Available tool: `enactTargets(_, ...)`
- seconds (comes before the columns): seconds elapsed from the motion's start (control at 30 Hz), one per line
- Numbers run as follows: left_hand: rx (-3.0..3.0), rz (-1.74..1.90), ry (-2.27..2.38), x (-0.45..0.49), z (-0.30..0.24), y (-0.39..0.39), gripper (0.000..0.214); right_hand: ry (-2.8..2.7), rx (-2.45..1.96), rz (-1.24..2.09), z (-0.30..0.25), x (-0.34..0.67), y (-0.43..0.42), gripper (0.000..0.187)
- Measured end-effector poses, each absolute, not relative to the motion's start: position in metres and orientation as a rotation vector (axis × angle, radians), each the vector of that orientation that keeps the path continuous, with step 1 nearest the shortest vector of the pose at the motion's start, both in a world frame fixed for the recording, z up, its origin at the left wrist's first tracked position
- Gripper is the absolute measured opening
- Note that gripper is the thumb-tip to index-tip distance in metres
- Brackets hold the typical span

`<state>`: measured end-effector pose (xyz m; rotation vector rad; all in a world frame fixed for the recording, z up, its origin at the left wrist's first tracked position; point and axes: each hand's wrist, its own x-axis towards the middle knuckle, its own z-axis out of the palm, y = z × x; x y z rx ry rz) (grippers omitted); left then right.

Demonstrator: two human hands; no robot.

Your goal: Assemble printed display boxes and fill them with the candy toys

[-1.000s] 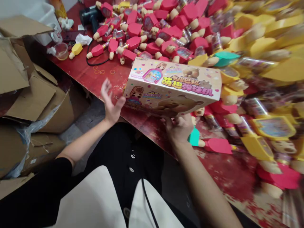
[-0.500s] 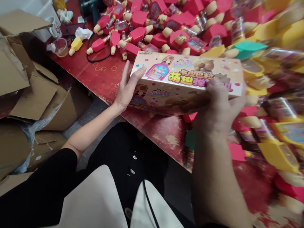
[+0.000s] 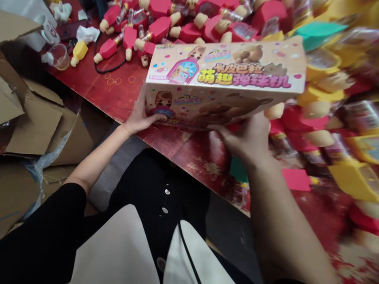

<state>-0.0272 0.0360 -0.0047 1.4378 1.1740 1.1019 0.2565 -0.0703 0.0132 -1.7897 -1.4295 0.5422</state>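
Observation:
A long printed cardboard toy box (image 3: 225,83) with cartoon capybaras and Chinese lettering is held up in front of me, tilted, above the table's edge. My left hand (image 3: 142,112) cups its lower left end, with the fingers behind it and the thumb across the front. My right hand (image 3: 242,138) grips the lower edge near the middle, with the fingers spread on the front face. The box's right end reaches over a heap of toys and hides part of it.
Several red toy launchers (image 3: 160,29) with tan handles lie heaped on the red table (image 3: 174,140), with blurred yellow ones (image 3: 352,181) at right. A mug (image 3: 49,29), plastic cup (image 3: 57,57) and black cable (image 3: 109,67) lie at far left. Flattened cardboard boxes (image 3: 32,126) fill the left floor.
The box has risen and shifted left, and now sits flatter. My left hand has moved from its end to cup the lower left corner. My right hand has slid left along the lower edge.

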Motion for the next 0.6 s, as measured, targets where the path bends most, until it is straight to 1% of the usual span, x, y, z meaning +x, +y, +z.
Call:
enactTargets(0.07, 1.84, 1.046, 1.068, -0.038, -0.037, 0.043, 0.094, -1.412, -1.909, 0.465, 0.002, 0.254, -0.073, 0.041)
enactTargets(0.1, 1.918, 1.046, 1.067, -0.04, -0.05, 0.044, 0.1, -1.393, -1.955, 0.43, -0.002, 0.252, -0.074, 0.042)
enactTargets(0.2, 1.977, 1.083, 1.112, -0.042, -0.07, 0.045, 0.106, -1.367, -2.003, 0.385, -0.009, 0.252, -0.076, 0.047)
enactTargets(0.3, 2.02, 1.013, 1.071, -0.045, -0.071, 0.048, 0.113, -1.443, -1.899, 0.483, -0.013, 0.257, -0.072, 0.051)
enactTargets(0.37, 2.012, 0.966, 1.032, -0.047, -0.064, 0.048, 0.11, -1.439, -1.88, 0.501, -0.011, 0.256, -0.07, 0.048)
enactTargets(0.43, 1.942, 1.013, 1.071, -0.046, -0.051, 0.04, 0.101, -1.371, -1.911, 0.501, -0.001, 0.247, -0.07, 0.043)
enactTargets(0.47, 1.887, 1.06, 1.131, -0.046, -0.043, 0.034, 0.096, -1.35, -1.896, 0.53, 0.006, 0.241, -0.07, 0.044)
enactTargets(0.5, 1.837, 1.134, 1.196, -0.046, -0.035, 0.029, 0.095, -1.388, -1.836, 0.595, 0.013, 0.235, -0.069, 0.048)
enactTargets(0.53, 1.807, 1.154, 1.254, -0.047, -0.027, 0.025, 0.093, -1.441, -1.747, 0.651, 0.02, 0.229, -0.067, 0.056)
enactTargets(0.57, 1.79, 1.143, 1.314, -0.049, -0.021, 0.024, 0.087, -1.52, -1.639, 0.698, 0.025, 0.226, -0.065, 0.069)
enactTargets(0.6, 1.784, 1.091, 1.354, -0.051, -0.017, 0.024, 0.076, -1.604, -1.527, 0.727, 0.03, 0.224, -0.063, 0.081)
